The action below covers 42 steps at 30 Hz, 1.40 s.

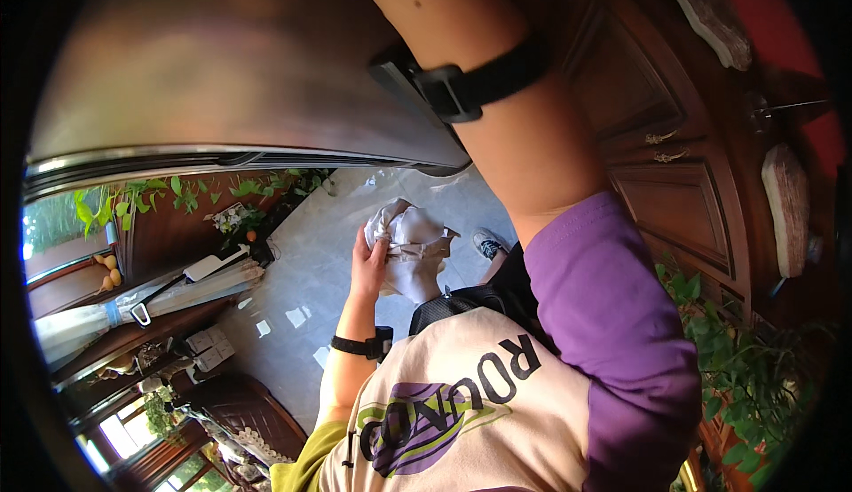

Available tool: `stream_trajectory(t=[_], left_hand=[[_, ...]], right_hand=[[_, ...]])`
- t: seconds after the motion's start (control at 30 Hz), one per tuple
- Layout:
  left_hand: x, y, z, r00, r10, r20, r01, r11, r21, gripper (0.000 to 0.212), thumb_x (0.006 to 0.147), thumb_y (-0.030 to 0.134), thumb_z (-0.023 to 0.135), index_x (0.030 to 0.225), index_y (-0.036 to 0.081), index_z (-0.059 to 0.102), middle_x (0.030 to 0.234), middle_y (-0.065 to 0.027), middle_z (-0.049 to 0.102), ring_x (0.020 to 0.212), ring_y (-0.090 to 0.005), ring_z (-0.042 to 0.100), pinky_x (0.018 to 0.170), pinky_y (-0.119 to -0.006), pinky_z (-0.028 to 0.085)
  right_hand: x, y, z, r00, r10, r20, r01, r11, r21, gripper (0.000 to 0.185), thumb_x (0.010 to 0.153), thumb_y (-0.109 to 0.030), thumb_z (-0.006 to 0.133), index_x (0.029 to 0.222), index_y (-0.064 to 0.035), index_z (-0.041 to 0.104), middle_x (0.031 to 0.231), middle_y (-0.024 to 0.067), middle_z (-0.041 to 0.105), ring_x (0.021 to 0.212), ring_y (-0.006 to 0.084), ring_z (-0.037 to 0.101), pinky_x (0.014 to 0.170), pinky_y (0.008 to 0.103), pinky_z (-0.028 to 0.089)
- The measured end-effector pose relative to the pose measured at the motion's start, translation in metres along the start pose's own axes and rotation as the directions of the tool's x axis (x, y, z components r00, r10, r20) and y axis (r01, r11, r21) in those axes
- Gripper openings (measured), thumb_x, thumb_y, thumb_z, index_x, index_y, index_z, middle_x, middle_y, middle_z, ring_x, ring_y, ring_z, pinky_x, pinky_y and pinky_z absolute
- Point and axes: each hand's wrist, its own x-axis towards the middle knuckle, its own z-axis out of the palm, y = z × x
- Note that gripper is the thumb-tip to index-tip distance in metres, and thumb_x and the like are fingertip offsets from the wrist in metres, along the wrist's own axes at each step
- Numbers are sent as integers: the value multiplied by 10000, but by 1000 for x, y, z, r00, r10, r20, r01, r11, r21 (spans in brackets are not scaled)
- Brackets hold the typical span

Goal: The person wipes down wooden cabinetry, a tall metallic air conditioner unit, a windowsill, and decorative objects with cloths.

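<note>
My left hand [368, 262] is closed on a bunched, pale grey-white cloth [411, 276], held in front of my waist above the floor. Thumb and fingers pinch its left side, and its folds hang down. My right arm stretches up past the top edge of the view, so my right hand is out of sight. Beside that forearm, a large glossy brown panel [219, 86] with a metal-trimmed edge fills the upper left; it is blurred. What my right hand touches cannot be seen.
Dark wooden cabinet doors [672, 212] with ornate handles stand at the right, above leafy plants [725, 372]. Grey floor tiles [286, 292] lie below. On the left are trailing vines [153, 192], a tied curtain [160, 302], white boxes [210, 345] and a brown leather chair [243, 405].
</note>
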Motion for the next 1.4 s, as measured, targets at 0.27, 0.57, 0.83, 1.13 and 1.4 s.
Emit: stream_trajectory(t=[0.27, 0.57, 0.83, 1.13, 1.4], left_hand=[[0, -2, 31, 930, -288, 229, 361, 830, -425, 627, 789, 149, 736, 1339, 63, 448, 1194, -53, 587, 1063, -168, 577, 914, -316, 470], [51, 78, 107, 832, 487, 267, -528, 547, 649, 572, 684, 21, 654, 1247, 107, 596, 1190, -174, 531, 1051, -370, 537, 873, -434, 476], [178, -18, 162, 554, 725, 409, -335, -256, 907, 402, 802, 174, 584, 1188, 268, 649, 1343, 19, 506, 1183, -238, 475, 963, -398, 362], [303, -229, 230, 695, 554, 459, -300, -356, 885, 523, 848, 189, 558, 1365, 258, 509, 1317, -65, 526, 1184, -232, 500, 900, -363, 449], [390, -427, 259, 520, 498, 694, -440, -540, 717, 407, 846, 237, 535, 1250, 211, 571, 1357, -7, 520, 1212, -210, 475, 1072, -392, 310]], right_hand=[[-291, 59, -23, 124, 988, -89, -859, 152, 489, 380, 962, -273, 532, 1255, -31, 542, 1221, 109, 580, 1118, 195, 533, 1002, 318, 389], [-465, -31, -191, -396, 902, -175, -918, -381, 112, 347, 830, -248, 561, 1050, 16, 608, 864, 92, 623, 781, 192, 580, 715, 337, 470], [-517, -16, -259, -424, 901, -94, -904, -414, 110, 432, 831, -148, 507, 1222, 32, 544, 1089, 100, 620, 1010, 217, 588, 911, 318, 452], [-636, 24, -294, -392, 913, 116, -851, -408, 331, 481, 835, -160, 564, 1285, -9, 486, 1200, 72, 557, 1108, 192, 538, 965, 328, 423], [-726, 46, -316, -309, 951, 31, -880, -298, 371, 511, 850, -163, 557, 1328, -26, 440, 1260, 82, 520, 1157, 210, 517, 996, 350, 414]])
